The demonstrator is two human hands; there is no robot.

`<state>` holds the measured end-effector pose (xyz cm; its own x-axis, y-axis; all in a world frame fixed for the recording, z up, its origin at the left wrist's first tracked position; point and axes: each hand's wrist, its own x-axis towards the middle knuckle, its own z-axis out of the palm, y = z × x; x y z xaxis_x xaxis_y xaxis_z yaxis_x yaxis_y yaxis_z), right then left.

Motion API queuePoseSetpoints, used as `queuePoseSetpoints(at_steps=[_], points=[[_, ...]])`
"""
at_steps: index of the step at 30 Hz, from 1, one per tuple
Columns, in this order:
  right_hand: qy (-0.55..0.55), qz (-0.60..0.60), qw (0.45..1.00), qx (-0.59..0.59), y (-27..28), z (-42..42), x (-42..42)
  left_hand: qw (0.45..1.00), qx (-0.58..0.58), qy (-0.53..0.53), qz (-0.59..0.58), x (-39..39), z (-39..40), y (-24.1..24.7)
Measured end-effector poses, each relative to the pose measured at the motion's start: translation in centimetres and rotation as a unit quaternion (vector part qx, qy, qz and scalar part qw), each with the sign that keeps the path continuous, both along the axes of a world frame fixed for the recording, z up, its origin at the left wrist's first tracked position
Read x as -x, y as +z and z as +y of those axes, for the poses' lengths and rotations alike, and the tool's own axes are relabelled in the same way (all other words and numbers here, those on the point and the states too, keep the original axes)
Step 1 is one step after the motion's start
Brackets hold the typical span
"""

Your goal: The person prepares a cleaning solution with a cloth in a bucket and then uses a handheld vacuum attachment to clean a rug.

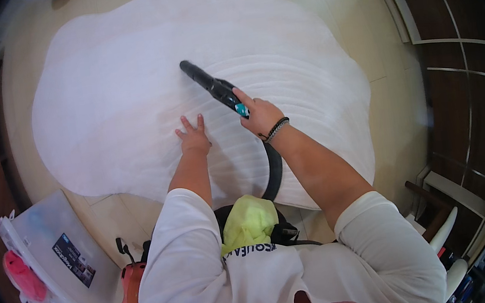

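Observation:
A white rug [119,89] with a wavy edge and ribbed grooves on its right half spreads across the floor before me. My right hand [263,115] grips the handle of a black vacuum cleaner wand [207,81], which bears a teal patch. The wand's tip lies over the middle of the rug, pointing up and left. From below my right wrist a dark vacuum hose [274,165] curves down towards my body. My left hand [194,137] rests on the rug with its fingers spread, holding nothing. A yellow-green cloth [250,218] is bunched at my waist, partly covering something dark.
To the lower left stands a translucent plastic storage box [50,236] with a label, a pink item [24,275] on it. Beside my left arm is an orange-red object [131,294]. A dark brown cabinet [451,96] lines the right side. Pale floor tiles [359,35] surround the rug.

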<state>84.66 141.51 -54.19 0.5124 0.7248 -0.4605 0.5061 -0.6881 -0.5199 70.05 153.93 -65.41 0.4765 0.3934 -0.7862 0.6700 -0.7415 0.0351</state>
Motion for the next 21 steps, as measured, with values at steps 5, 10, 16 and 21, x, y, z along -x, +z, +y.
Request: queuePoseSetpoints(at_steps=[5, 10, 16, 21], points=[[-0.132, -0.048, 0.988, -0.069, -2.7, -8.4, -3.2, 0.998, -0.050, -0.036, 0.008, 1.0, 0.3, -0.9], [-0.471, -0.148, 0.867, 0.067, -2.0, -28.1, -4.3, 0.998, -0.037, -0.038, 0.016, 0.0, 0.1, -0.6], [-0.658, -0.148, 0.731, 0.102, -2.0, -31.4, -2.0, 0.999, -0.038, -0.017, 0.022, -0.4, -0.1, 0.3], [-0.775, -0.036, 0.629, -0.040, -2.1, -32.5, -3.4, 0.999, -0.027, -0.024, 0.010, -0.9, -0.4, 0.7]])
